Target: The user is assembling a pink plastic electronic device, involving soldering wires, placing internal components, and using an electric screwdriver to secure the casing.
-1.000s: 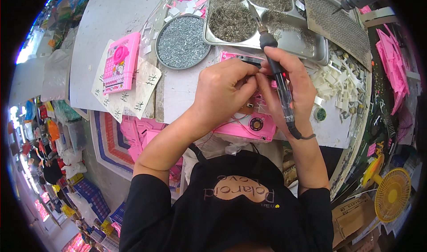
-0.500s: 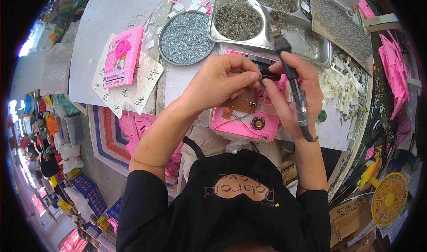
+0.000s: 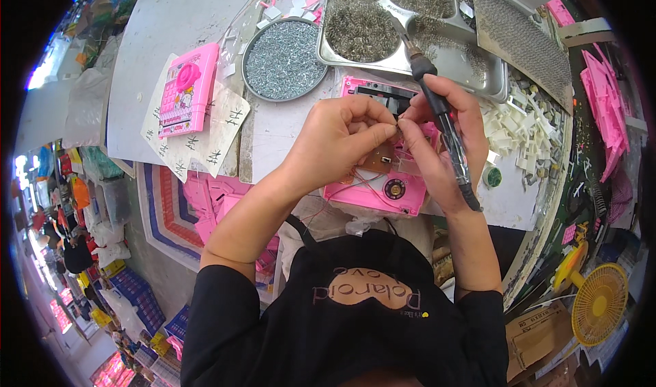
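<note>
My left hand [image 3: 335,137] is closed, thumb and forefinger pinched on something too small to make out. Against its fingertips, the thumb and forefinger of my right hand [image 3: 444,155] meet in a pinch. A black soldering iron [image 3: 443,110] lies across my right hand, held between its fingers, its metal tip pointing away from me. Beneath both hands sits an open pink plastic casing [image 3: 365,197] with a black mechanism [image 3: 386,94], a brown circuit board [image 3: 378,161], thin wires and a small round speaker [image 3: 395,189]. My hands partly hide the board.
A round tray of screws [image 3: 283,97] stands left of a metal tray of springs [image 3: 328,58]. White plastic parts [image 3: 523,131] lie to the right. A pink toy box [image 3: 191,90] rests on marked paper [image 3: 229,117] at the left. A yellow fan [image 3: 600,305] stands lower right.
My right hand has shifted slightly left, bringing its thumb and forefinger together at the left fingertips. The soldering iron has moved left with it, uncovering more of the black mechanism.
</note>
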A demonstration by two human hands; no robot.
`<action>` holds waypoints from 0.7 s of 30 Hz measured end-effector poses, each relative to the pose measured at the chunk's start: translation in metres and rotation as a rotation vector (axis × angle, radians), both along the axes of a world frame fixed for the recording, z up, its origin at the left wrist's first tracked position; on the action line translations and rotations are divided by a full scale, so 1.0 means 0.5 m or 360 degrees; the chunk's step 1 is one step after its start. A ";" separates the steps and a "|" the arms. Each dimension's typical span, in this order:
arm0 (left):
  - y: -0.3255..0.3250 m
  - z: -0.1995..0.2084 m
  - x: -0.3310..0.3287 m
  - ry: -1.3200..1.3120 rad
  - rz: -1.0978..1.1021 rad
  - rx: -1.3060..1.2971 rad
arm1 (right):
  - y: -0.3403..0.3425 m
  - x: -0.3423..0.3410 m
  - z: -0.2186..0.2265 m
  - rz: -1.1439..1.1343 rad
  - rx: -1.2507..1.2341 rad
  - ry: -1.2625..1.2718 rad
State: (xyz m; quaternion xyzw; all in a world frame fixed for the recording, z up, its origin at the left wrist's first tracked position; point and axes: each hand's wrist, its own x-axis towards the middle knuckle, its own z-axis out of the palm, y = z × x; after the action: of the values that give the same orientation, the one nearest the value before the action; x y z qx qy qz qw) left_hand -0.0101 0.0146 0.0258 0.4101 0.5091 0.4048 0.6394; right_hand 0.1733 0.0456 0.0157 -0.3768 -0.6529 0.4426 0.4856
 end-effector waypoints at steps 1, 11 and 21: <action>-0.003 0.001 0.005 0.0032 0.0013 -0.0002 | 0.000 -0.001 0.001 0.0002 0.0006 -0.0027; -0.003 0.011 0.007 0.0018 0.0103 -0.0012 | 0.001 0.006 -0.004 0.0040 0.0062 -0.0039; -0.001 0.014 0.019 0.0182 0.0147 0.0040 | 0.010 -0.008 -0.004 -0.0031 0.0192 -0.0040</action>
State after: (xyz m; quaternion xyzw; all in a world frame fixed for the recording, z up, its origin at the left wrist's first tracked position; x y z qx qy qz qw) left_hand -0.0008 0.0140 0.0330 0.4168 0.5580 0.4161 0.5846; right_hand 0.1694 0.0506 0.0136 -0.3587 -0.6807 0.3929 0.5036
